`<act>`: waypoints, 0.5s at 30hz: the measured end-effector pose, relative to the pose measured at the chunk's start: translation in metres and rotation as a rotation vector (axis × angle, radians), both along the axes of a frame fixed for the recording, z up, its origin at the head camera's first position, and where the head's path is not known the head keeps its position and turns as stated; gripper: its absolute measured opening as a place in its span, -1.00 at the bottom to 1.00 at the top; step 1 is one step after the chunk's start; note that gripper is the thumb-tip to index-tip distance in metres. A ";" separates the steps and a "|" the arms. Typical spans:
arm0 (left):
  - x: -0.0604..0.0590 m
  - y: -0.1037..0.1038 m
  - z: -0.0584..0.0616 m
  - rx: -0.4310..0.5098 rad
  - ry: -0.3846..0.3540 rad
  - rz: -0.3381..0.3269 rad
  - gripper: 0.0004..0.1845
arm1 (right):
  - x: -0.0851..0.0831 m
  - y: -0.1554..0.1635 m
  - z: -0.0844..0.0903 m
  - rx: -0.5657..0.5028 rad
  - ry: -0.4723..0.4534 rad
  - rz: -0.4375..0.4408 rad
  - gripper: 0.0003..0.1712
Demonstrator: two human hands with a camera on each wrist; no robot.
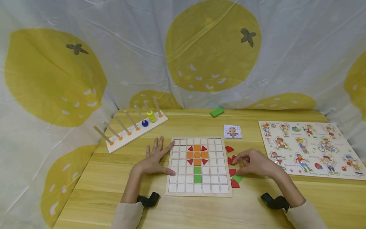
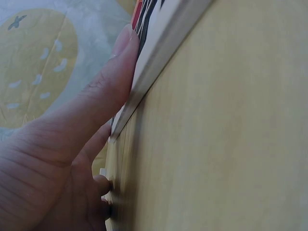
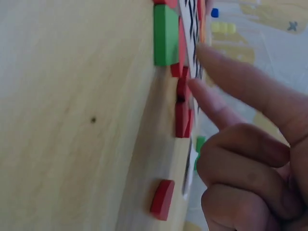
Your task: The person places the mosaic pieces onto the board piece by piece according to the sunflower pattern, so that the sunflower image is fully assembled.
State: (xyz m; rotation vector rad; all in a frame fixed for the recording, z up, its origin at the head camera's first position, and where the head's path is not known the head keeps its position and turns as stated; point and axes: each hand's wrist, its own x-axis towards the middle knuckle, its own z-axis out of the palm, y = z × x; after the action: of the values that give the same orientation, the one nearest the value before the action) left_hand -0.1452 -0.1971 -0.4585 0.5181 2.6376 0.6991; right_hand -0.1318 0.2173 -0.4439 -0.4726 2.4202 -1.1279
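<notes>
By grid board (image 1: pixel 220 190): R hand (image 1: pixel 254 163) touches red pcs (image 1: pixel 232 160).

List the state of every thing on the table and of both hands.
Grid board: flat, partly filled with a flower pattern.
Left hand: fingers straight, resting on the board's left edge.
Right hand: fingers curled, touching a red piece beside the board.
Green square: loose, under the right hand.
Pattern card: face up.
Peg rack: blue and yellow-green rings on two pegs.
Green block: lying alone.
Picture puzzle: flat, pieces in.

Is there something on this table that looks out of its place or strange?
One green block lies alone at the table's far edge, apart from the loose red and green pieces beside the grid board. Nothing looks spilled or damaged.
</notes>
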 end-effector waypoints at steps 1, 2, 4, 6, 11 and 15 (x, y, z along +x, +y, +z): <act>0.000 0.000 0.000 0.003 0.000 -0.002 0.27 | 0.000 0.002 -0.001 -0.006 -0.018 0.027 -0.68; 0.000 0.000 0.000 0.004 0.000 -0.002 0.26 | 0.000 0.003 -0.001 -0.015 -0.038 0.050 -0.67; 0.000 0.000 -0.001 0.004 0.001 -0.002 0.26 | 0.000 0.005 -0.003 -0.029 -0.071 0.090 -0.67; 0.000 0.000 -0.001 0.003 0.002 -0.003 0.26 | 0.000 0.006 -0.004 -0.040 -0.104 0.121 -0.68; -0.001 0.000 -0.002 0.008 0.001 -0.005 0.27 | -0.001 0.007 -0.006 -0.064 -0.158 0.168 -0.62; -0.001 0.000 -0.002 0.006 0.002 -0.005 0.27 | -0.001 0.007 -0.007 -0.077 -0.185 0.196 -0.58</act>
State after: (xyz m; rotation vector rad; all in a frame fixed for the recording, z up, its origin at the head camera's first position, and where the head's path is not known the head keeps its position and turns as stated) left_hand -0.1461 -0.1971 -0.4602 0.5270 2.6365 0.7053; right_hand -0.1325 0.2247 -0.4504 -0.5883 2.1280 -1.1293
